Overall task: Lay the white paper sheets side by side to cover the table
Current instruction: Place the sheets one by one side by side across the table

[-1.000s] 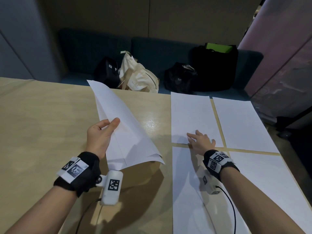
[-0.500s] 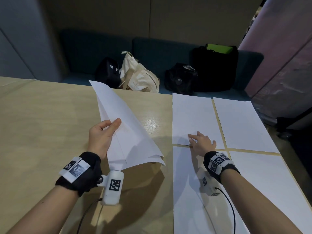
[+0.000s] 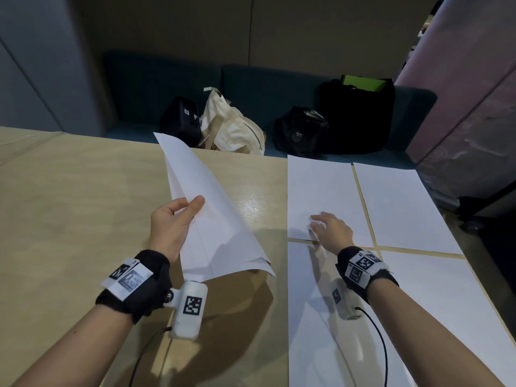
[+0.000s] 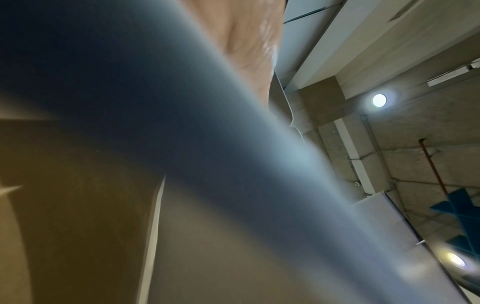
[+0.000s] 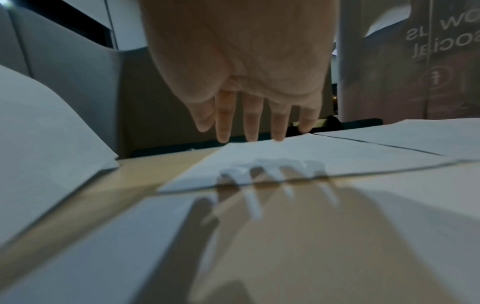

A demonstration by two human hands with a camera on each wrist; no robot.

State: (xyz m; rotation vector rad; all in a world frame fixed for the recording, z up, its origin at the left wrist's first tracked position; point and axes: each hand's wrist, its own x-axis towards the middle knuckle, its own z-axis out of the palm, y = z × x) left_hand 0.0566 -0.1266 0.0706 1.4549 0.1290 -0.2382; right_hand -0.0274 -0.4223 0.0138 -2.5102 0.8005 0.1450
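My left hand (image 3: 192,208) grips a stack of white paper sheets (image 3: 220,224) above the middle of the wooden table (image 3: 69,205), thumb on top and fingers hidden beneath. The stack tilts up toward the far edge and fills the left wrist view as a blur (image 4: 182,123). Several sheets lie flat on the right: far left sheet (image 3: 321,185), far right sheet (image 3: 396,202), near left sheet (image 3: 312,317), near right sheet (image 3: 435,297). My right hand (image 3: 321,223) hovers with straight fingers (image 5: 249,131) over the near edge of the far left sheet (image 5: 285,162), casting a shadow.
Narrow strips of bare wood show between the laid sheets. The table's left half is bare wood. Beyond the far edge a dark bench holds a cream tote bag (image 3: 231,127) and black bags (image 3: 354,115). A pink partition (image 3: 460,107) stands at the right.
My right hand has shifted slightly forward from the seam between the sheets onto the far left sheet and lifted a little. My left hand and its stack have barely moved.
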